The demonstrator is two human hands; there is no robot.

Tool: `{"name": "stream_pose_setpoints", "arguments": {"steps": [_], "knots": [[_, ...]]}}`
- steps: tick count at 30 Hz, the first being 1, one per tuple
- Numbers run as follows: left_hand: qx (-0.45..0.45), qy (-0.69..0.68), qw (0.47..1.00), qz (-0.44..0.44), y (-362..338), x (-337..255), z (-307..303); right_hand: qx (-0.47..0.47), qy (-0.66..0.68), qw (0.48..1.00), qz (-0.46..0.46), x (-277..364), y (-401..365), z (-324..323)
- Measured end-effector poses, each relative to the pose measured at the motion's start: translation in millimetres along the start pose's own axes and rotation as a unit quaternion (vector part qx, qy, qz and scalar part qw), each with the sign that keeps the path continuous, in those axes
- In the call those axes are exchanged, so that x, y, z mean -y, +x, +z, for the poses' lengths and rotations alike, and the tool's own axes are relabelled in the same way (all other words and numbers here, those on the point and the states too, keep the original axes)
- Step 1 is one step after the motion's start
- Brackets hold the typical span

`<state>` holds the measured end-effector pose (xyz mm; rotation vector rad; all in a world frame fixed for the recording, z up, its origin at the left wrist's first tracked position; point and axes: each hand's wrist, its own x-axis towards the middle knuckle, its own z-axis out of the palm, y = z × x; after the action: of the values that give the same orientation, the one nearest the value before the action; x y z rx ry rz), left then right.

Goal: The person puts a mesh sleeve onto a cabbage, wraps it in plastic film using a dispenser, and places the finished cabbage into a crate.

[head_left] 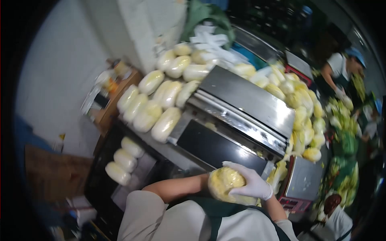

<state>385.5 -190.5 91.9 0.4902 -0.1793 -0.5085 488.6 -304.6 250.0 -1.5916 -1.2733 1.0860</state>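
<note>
A napa cabbage in shiny clear film (227,182) is held close against my apron, in front of the wrapping machine (225,144). My right hand (254,182), in a white glove, grips its right side, with the fingers over the top and the thumb across the front. The left forearm reaches to the cabbage's other side, where the cabbage hides my left hand; its fingers do not show. Just beyond lies the machine's dark flat plate (221,146), below a steel cover (247,106).
Wrapped cabbages (161,96) are heaped left of the machine, and more lie in a black crate (98,172). Unwrapped cabbages (299,108) are piled on the right, near a scale (303,178). A cardboard box (116,100) stands by the wall. A co-worker (341,72) handles cabbages at the far right.
</note>
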Motion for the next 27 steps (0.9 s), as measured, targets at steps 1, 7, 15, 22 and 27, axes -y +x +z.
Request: {"name": "stream_pose_setpoints", "arguments": {"steps": [1, 7, 15, 22, 27], "knots": [[-0.001, -0.02, 0.997, 0.069, 5.3, 8.6, -7.1, -0.024, 0.01, 0.999, -0.023, -8.7, 6.6, -0.8], [-0.373, 0.184, 0.827, 0.378, -57.7, -3.8, 32.7, -0.214, 0.252, 0.943, 0.041, -56.8, 70.8, 29.7], [-0.592, 0.066, 0.636, 0.49, -261.2, -3.1, 47.8, 0.145, 0.07, 0.987, -0.021, -0.8, 155.5, 98.9], [-0.962, 0.003, 0.098, 0.256, -473.1, 123.2, -43.6, 0.201, -0.01, 0.977, 0.07, -47.8, 153.1, 127.2], [-0.995, -0.028, 0.066, 0.064, -539.6, 134.8, -66.0, 0.194, -0.039, 0.973, 0.121, -40.9, 160.3, 136.0]]}}
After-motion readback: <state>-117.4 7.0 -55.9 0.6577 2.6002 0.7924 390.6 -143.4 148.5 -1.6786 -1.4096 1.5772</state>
